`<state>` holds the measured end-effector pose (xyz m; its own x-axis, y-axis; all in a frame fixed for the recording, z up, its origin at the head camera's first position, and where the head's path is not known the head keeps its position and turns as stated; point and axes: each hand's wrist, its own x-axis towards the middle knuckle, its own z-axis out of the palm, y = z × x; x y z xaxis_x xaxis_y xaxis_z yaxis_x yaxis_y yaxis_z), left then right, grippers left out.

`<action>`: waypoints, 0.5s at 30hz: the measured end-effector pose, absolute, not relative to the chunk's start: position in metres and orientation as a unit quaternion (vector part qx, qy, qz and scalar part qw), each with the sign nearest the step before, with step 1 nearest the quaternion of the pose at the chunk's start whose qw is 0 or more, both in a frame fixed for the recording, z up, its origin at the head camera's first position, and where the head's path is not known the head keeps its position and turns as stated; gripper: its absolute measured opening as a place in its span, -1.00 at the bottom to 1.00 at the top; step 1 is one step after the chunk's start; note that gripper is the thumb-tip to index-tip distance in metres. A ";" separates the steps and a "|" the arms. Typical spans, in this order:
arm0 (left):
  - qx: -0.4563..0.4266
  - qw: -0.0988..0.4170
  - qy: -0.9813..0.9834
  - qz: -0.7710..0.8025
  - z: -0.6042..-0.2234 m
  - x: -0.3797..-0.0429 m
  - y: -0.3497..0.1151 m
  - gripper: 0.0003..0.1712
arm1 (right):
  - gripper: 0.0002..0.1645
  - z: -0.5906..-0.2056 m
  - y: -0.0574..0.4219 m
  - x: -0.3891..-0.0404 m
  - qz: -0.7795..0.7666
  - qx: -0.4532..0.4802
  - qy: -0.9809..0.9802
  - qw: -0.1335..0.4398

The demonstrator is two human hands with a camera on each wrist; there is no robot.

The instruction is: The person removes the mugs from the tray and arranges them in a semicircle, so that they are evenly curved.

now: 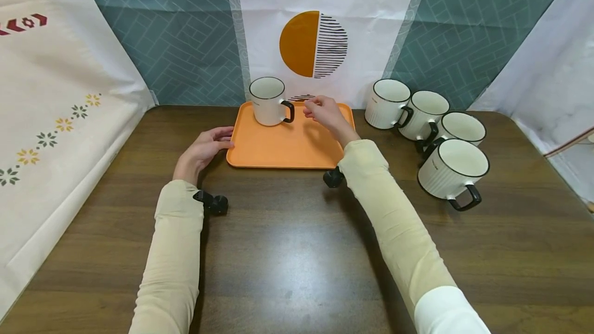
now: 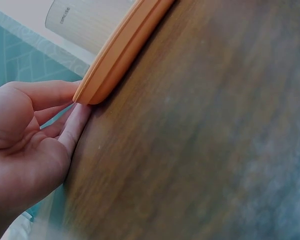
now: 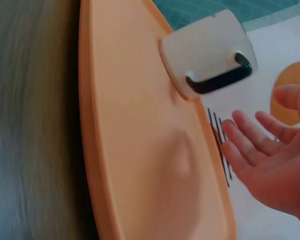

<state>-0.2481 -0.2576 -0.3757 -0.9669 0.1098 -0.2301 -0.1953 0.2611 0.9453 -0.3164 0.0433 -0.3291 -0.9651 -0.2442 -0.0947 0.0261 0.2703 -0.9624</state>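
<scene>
A white mug (image 1: 266,102) with a black rim and black handle stands upright at the back left of an orange tray (image 1: 278,151). My left hand (image 1: 204,148) touches the tray's left edge with its fingertips. In the left wrist view the fingers (image 2: 52,95) meet the rim and the side of the tray. Over the tray's right part hovers my right hand (image 1: 328,115), to the right of the mug's handle (image 3: 222,80) and apart from it. Its fingers (image 3: 250,132) are loosely bent and hold nothing.
Several more white mugs stand together on the right of the wooden table (image 1: 278,251), the nearest mug (image 1: 452,169) with its handle toward the front. A patterned cloth (image 1: 185,35) hangs behind the tray. White cloth (image 1: 60,143) borders the left side.
</scene>
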 end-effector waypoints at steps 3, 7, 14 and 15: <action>-0.029 0.124 0.784 0.607 -0.376 -0.248 -0.259 -0.32 | -0.56 -0.332 0.029 -0.320 -0.606 -0.071 0.786 0.098; -0.025 0.123 0.782 0.610 -0.378 -0.249 -0.260 -0.33 | -0.58 -0.337 0.014 -0.321 -0.615 -0.081 0.780 0.085; -0.028 0.121 0.779 0.614 -0.381 -0.251 -0.260 -0.34 | -0.57 -0.344 -0.002 -0.323 -0.597 -0.106 0.792 0.073; -0.027 0.121 0.780 0.614 -0.382 -0.251 -0.260 -0.34 | -0.57 -0.345 -0.002 -0.323 -0.595 -0.116 0.792 0.073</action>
<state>-0.2514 -0.2597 -0.3816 -0.9691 0.1062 -0.2227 -0.1915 0.2450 0.9504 -0.3234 -0.0020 -0.3454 -0.9626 -0.2699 0.0218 -0.0962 0.2654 -0.9593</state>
